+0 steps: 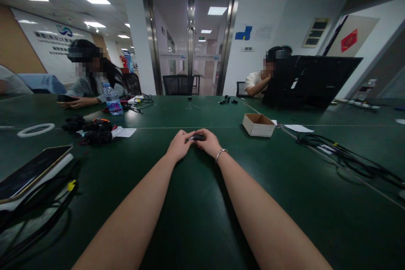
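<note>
Straight ahead of me, over the dark green tabletop, both arms reach out and my hands come together. A small black object with a shiny, narrow left end lies between them; its exact kind is too small to make out. My right hand wraps its fingers round the black part, with a silver bracelet at the wrist. My left hand pinches the narrow end with thumb and forefinger. The fingers partly hide the object.
An open cardboard box stands to the right, near black cables. Leftward are a black bundle, a water bottle, a white ring and a phone. Two people sit across, one behind a large black monitor.
</note>
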The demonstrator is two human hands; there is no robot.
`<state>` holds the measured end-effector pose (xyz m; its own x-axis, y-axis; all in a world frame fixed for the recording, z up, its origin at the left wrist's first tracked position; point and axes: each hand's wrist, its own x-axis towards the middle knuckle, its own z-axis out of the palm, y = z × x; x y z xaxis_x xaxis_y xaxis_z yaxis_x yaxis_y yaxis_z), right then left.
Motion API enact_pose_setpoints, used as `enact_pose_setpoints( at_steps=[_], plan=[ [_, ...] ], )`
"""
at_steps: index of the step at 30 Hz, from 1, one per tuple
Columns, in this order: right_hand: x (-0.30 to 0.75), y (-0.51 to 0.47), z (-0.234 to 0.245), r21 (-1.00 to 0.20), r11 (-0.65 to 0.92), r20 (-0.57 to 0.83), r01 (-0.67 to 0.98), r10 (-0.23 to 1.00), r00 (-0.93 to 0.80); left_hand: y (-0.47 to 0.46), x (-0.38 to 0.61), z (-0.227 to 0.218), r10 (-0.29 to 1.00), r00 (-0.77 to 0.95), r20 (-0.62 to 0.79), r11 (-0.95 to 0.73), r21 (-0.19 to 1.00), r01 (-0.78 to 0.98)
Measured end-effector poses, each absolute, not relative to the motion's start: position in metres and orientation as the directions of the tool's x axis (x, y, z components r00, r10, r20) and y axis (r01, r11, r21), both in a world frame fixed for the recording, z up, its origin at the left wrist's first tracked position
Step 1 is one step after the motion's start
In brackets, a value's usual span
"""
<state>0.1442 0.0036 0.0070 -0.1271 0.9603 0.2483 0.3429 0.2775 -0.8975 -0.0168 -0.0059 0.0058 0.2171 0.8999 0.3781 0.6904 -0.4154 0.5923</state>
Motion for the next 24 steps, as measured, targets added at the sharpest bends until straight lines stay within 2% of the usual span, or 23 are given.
enact_pose_setpoints(
  at_steps=[4,7,10,24],
  plan=[
    [0.148,0.004,0.009,-0.977,0.2,0.189,0.073,0.972,-0.137,-0.013,-0.016,0.012,0.894,0.194,0.404,-0.419,0.601,0.681],
    [0.151,0.003,0.013,-0.989,0.145,0.149,-0.042,0.981,-0.126,-0.018,-0.015,0.017,0.903,0.145,0.405,-0.397,0.653,0.645],
    [0.152,0.002,0.016,-0.988,0.1,0.113,-0.122,0.988,-0.105,-0.022,-0.014,0.02,0.901,0.143,0.409,-0.4,0.657,0.639],
    [0.153,0.0,0.021,-0.97,0.004,0.024,-0.242,0.997,-0.078,-0.023,-0.014,0.021,0.901,0.117,0.418,-0.389,0.659,0.644]
  ],
)
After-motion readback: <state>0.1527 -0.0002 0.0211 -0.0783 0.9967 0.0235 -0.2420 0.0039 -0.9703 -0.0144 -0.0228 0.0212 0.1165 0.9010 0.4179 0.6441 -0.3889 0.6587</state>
